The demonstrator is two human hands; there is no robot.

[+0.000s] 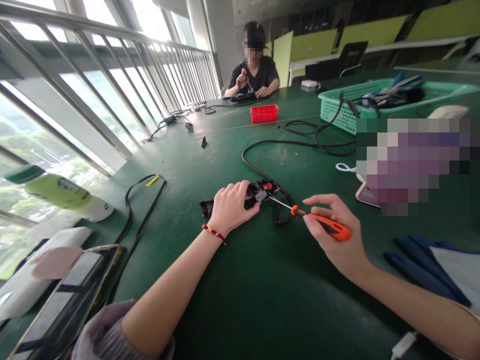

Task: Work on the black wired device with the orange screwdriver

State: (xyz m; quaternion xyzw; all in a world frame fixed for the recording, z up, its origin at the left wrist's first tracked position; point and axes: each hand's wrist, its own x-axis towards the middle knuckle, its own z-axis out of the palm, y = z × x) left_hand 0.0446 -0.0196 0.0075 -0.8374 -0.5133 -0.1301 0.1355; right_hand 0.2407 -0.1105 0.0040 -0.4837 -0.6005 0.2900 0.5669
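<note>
A black corded device (pixel 253 190) lies on the green table with its inside exposed, showing a red part, a grey part and thin wires. My left hand (pixel 229 206) is closed over its middle and holds it against the tabletop. In my right hand (pixel 347 255) is an orange and black screwdriver (pixel 330 226), gripped by the handle between thumb and fingers. The metal shaft points left, and its tip reaches the wires in the device. Whether the tip touches a screw is too small to tell. A black loop-shaped part (pixel 283 212) sits at the device's right end.
A black cable (pixel 270 142) runs toward a green basket (pixel 339 112) of items. Beyond are a red bin (pixel 264 114) and a person (pixel 255 70) with a screwdriver. Left are a bottle (pixel 71 195), a phone (pixel 56 310) and a strap (pixel 144 220); blue gloves (pixel 423 265) lie right.
</note>
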